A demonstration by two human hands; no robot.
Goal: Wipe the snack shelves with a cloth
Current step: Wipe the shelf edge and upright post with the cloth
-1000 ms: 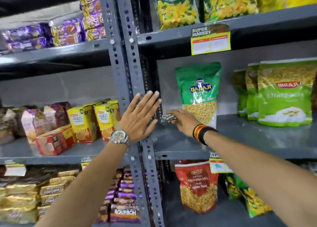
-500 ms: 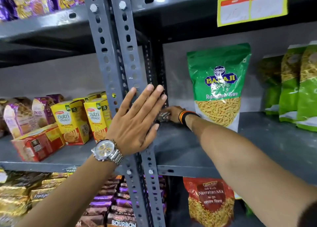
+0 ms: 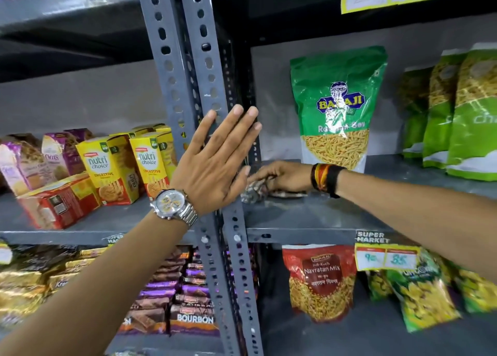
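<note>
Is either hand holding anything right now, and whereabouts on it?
The right hand presses a bunched cloth onto the shelf, fingers over its top. The left hand lies flat on the upright post, holding nothing.

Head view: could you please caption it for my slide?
Right hand wipes grey shelf with cloth; left hand braces the upright.

Bright overhead light; edges bowed, perhaps slightly blurred.

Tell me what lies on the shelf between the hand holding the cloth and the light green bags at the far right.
In the head view, one green Bikaji sev pouch stands there; otherwise bare shelf.
</note>
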